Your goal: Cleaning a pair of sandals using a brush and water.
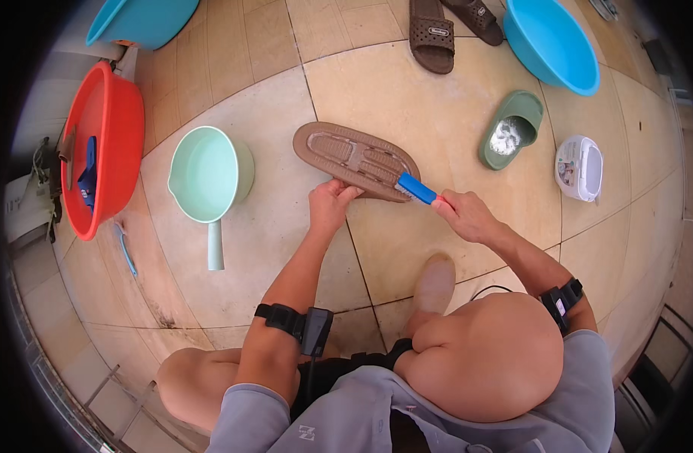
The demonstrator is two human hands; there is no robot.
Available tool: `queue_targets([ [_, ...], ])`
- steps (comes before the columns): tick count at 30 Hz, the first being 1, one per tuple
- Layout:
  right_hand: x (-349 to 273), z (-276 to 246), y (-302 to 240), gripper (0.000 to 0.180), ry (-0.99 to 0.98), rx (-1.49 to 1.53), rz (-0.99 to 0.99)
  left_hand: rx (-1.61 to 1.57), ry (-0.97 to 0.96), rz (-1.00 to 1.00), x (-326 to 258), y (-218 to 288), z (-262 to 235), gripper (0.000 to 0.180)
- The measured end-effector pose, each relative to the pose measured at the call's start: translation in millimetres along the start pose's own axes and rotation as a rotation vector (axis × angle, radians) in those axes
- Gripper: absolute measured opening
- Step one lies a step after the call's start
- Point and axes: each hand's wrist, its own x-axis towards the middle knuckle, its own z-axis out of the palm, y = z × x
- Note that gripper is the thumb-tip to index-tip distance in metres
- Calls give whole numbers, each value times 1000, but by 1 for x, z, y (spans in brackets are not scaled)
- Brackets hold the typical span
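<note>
A brown slipper (327, 153) is tipped with its ridged sole toward me, in front of my knees. My left hand (330, 205) grips it by its near edge, fingers closed. In my right hand (466, 215) is a blue scrubbing brush (416, 188), its bristles against the right end of the sole. The slipper's upper is mostly hidden behind the sole. Farther right lies a green slipper (521, 113) with white powder (505, 138) inside it. Beside that stands a white plastic tub (579, 167).
A mint-green dipper (205, 175) stands left of my left hand. Farther left are a red basin (127, 151) holding a dark blue object, and a thin blue-handled tool (125, 249). Brown slippers (432, 39) and a blue basin (552, 45) sit at the far side; another blue basin (146, 23) is far left.
</note>
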Motion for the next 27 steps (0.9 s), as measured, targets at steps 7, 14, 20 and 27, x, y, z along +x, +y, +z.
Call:
queue_targets([
  [7, 16, -1, -39, 42, 280, -221, -119, 20, 73, 35, -20, 62, -5, 30],
  [14, 7, -34, -42, 44, 414, -7, -75, -496, -41, -129, -15, 79, 16, 25],
  [20, 11, -26, 6, 44, 288, -323, -64, -622, -31, 65, -6, 74, 26, 17],
  [27, 46, -79, -67, 45, 274, -239, -148, 503, -32, 298, -20, 102, 12, 27],
])
